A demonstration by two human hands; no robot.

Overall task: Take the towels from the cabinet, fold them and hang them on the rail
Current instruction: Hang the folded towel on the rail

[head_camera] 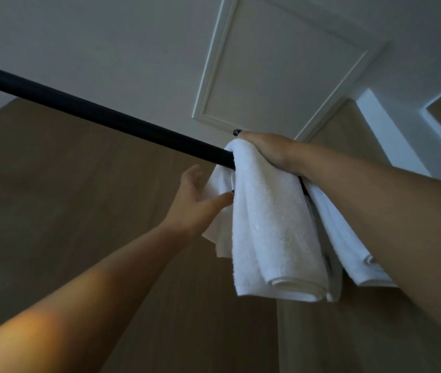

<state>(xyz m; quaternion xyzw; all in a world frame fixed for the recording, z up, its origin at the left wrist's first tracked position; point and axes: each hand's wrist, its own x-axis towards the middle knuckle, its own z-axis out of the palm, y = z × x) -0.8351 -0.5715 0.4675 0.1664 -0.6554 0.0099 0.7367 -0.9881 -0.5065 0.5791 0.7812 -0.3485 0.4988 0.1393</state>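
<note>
A folded white towel (273,224) hangs over the black rail (101,117), up high near the white ceiling (106,36). Another white towel (348,251) hangs just beside it on the right, partly hidden behind the person's right arm.

The step now looks like getting the folded towel to sit nicely on the rail. To do it well, I think the top hand should keep the towel pressed on the rail so it cannot slip off. The other hand should pull the back flap down gently until both sides hang about the same. A hard tug could drag the whole towel off.

The right hand (270,149) lies on top of the towel, right where it goes over the rail. Its fingers bend over the far side, so I cannot tell how tightly they hold.

The left hand (197,200) is open. Its fingers are spread and mostly straight. The fingertips (226,196) touch the towel's left edge, just under the rail. It does not grip anything.

Behind the towels is a brown wooden wall (79,211).
</note>
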